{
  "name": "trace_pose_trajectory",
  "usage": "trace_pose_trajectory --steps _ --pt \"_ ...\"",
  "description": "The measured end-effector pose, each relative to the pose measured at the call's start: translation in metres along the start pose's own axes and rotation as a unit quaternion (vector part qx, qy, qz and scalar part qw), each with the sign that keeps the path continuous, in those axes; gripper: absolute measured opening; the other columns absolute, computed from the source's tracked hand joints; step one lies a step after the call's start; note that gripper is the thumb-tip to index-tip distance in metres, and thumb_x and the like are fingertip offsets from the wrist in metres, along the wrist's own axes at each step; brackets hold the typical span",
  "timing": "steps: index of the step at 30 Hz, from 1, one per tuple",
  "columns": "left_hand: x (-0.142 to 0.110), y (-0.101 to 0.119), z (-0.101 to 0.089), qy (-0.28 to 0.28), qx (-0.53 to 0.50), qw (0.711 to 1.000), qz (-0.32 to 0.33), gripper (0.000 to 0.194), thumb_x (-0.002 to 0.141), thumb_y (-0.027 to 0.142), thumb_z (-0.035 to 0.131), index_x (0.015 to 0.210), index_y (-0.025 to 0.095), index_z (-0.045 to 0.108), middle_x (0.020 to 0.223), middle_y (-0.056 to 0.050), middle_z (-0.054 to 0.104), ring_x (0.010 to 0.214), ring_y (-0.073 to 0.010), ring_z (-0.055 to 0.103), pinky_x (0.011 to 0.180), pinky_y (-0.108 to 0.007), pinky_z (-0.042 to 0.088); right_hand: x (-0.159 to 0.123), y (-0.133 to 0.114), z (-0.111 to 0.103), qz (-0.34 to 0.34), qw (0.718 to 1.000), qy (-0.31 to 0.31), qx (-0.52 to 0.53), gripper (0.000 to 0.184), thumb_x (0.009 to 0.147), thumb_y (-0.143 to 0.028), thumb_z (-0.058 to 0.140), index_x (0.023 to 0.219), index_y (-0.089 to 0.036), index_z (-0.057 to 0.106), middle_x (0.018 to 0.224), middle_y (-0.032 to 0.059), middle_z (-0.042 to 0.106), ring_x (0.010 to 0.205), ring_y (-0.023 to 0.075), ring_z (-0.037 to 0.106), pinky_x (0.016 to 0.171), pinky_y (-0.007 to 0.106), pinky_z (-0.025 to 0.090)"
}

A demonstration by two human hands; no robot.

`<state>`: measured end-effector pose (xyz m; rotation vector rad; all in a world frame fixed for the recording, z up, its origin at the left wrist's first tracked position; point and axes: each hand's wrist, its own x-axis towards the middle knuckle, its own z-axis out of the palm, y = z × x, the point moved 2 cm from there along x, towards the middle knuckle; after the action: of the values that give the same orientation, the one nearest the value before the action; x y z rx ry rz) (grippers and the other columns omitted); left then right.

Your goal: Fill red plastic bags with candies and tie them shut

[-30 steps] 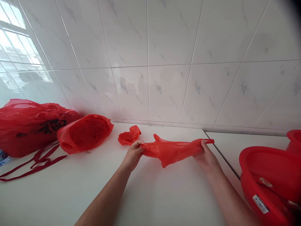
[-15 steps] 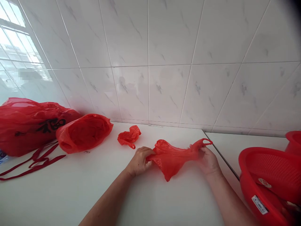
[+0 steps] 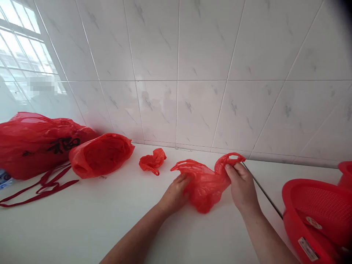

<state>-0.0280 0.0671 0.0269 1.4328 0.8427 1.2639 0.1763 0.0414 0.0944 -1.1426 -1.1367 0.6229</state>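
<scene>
A thin red plastic bag (image 3: pixel 207 187) hangs crumpled between my two hands, just above the white counter. My right hand (image 3: pixel 242 185) pinches it near a looped handle, with the thumb on top. At the bag's left side is my left hand (image 3: pixel 177 194), fingers closed on the film; its fingertips are blurred and partly covered by the bag. A second handle loop sticks out to the left above that hand. To the left, a small crumpled red bag (image 3: pixel 153 161) lies on the counter.
An opened red plastic bag (image 3: pixel 101 156) and a large full red bag (image 3: pixel 35 146) with black lettering and straps stand at the left. Red perforated baskets (image 3: pixel 294 205) stand at the right. A tiled wall (image 3: pixel 202 110) closes off the back of the white counter (image 3: pixel 82 223).
The bag has gone from stretched sideways to bunched and hanging, its handle loop raised. My left hand has moved right, closer to my right hand. The view has shifted slightly.
</scene>
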Motion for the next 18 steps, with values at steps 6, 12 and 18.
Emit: trace_pose_trajectory --steps 6,12,18 --pt "0.002 0.016 -0.003 -0.003 0.095 0.993 0.075 0.03 0.078 0.022 0.058 0.108 0.025 0.065 0.113 -0.01 0.06 0.11 -0.0286 0.05 0.093 -0.04 0.04 -0.033 -0.026 0.028 -0.173 0.936 -0.268 -0.149 0.021 0.085 -0.022 0.045 0.091 -0.026 0.064 0.079 0.0016 0.063 0.07 0.0158 0.056 0.063 0.025 0.044" --pt "0.002 0.007 -0.004 -0.045 -0.14 0.985 -0.091 0.053 0.08 0.04 0.062 0.128 0.024 0.048 0.115 -0.011 0.059 0.09 -0.0232 0.062 0.074 -0.034 0.049 -0.048 -0.009 0.054 -0.165 0.884 -0.371 -0.231 0.026 0.085 -0.016 0.041 0.08 -0.025 0.065 0.07 -0.0008 0.059 0.063 0.0126 0.052 0.059 0.024 0.04" --pt "0.008 -0.011 -0.003 -0.027 -0.246 0.954 -0.169 0.027 0.07 0.029 0.073 0.089 0.013 0.063 0.079 -0.006 0.065 0.066 -0.0161 0.06 0.062 -0.027 0.047 -0.06 -0.008 0.062 -0.134 0.849 -0.453 -0.236 0.022 0.08 -0.014 0.048 0.076 -0.025 0.067 0.078 -0.0014 0.06 0.072 0.0123 0.053 0.062 0.022 0.039"
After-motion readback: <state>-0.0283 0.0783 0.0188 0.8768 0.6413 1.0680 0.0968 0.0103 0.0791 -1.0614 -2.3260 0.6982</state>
